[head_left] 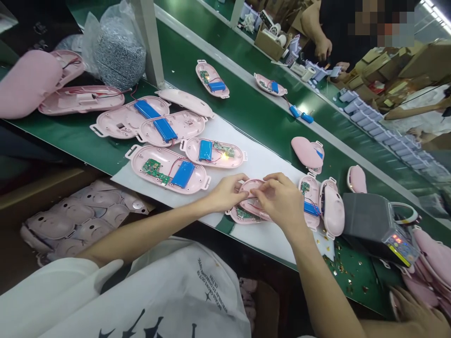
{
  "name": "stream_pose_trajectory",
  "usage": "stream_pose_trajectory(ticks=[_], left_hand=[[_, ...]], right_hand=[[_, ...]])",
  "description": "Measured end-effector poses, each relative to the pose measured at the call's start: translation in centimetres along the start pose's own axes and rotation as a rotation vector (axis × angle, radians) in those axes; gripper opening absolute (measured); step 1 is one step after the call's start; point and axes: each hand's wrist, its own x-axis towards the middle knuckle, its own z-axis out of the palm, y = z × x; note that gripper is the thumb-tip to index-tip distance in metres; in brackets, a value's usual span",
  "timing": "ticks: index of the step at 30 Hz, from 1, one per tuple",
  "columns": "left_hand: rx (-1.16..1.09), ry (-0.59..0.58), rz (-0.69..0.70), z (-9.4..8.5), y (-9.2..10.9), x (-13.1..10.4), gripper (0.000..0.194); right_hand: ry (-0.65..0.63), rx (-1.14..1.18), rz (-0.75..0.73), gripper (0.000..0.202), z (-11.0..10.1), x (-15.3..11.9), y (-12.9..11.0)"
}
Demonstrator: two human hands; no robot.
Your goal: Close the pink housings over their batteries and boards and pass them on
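Note:
A pink oval cover (255, 204) is held between both hands, above a pink shell with a green circuit board (246, 214) that shows at its lower left. My left hand (227, 192) grips the cover's left edge with thumb and fingers. On the right, my right hand (282, 199) pinches its upper edge, and its fingers hide part of the cover. Up and to the left lie an open shell with a blue battery (182, 174) and another with a lit board (229, 151). Close by on the right is an open shell with a blue battery (311, 208).
White paper (158, 188) covers part of the green bench (102, 152). A grey device with red digits (369, 225) stands at the right, beside stacked pink shells (435, 258). Pink parts fill a box at lower left. Other people work across the bench; another person's hand is at lower right.

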Motion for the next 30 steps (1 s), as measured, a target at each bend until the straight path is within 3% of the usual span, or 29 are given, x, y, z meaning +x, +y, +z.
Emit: stream_pose_trajectory(ticks=[6, 8, 11, 14, 17, 20, 22, 24, 26, 28, 30], left_hand=[[0.036, 0.032, -0.026, -0.2, 0.0, -0.4, 0.019], [0.078, 0.062, -0.023, -0.1, 0.1, -0.4, 0.021], [0.222, 0.061, 0.040, 0.3, 0.5, -0.2, 0.023], [0.345, -0.010, 0.120, 0.5, 1.0, -0.5, 0.027], [0.495, -0.117, 0.222, -0.4, 1.6, -1.5, 0.029], [0.713, -0.368, 0.346, -1.9, 3.1, -2.6, 0.034], [0.855, -0.546, 0.374, -2.3, 4.5, -2.7, 0.040], [0.989, -0.660, 0.267, -1.8, 6.0, -2.2, 0.048], [1.095, -0.628, 0.084, -0.3, 7.2, -1.0, 0.064], [1.175, -0.530, -0.074, 1.6, 8.0, 0.8, 0.081], [1.221, -0.531, -0.215, 3.0, 8.5, 2.9, 0.083]], right_hand=[[-0.125, -0.010, 0.292, 0.031, -2.1, 1.7, 1.5], [-0.167, 0.094, 0.301, 0.024, -2.7, 1.9, 2.8], [-0.159, 0.306, 0.193, 0.016, -2.8, 1.5, 3.9], [0.053, 0.294, 0.030, 0.016, -2.7, 0.4, 3.4], [0.327, 0.144, -0.273, 0.014, -2.7, -1.9, 1.9], [0.533, -0.020, -0.491, 0.016, -1.7, -5.1, 0.8], [0.551, -0.056, -0.503, 0.021, -0.1, -7.3, 0.4], [0.505, -0.002, -0.443, 0.022, 1.8, -9.6, 0.3], [0.537, 0.099, -0.325, 0.024, 3.4, -11.9, 0.4], [0.695, 0.229, -0.179, 0.026, 4.4, -14.1, 0.9], [0.868, 0.347, -0.065, 0.026, 4.8, -15.7, 1.9]])
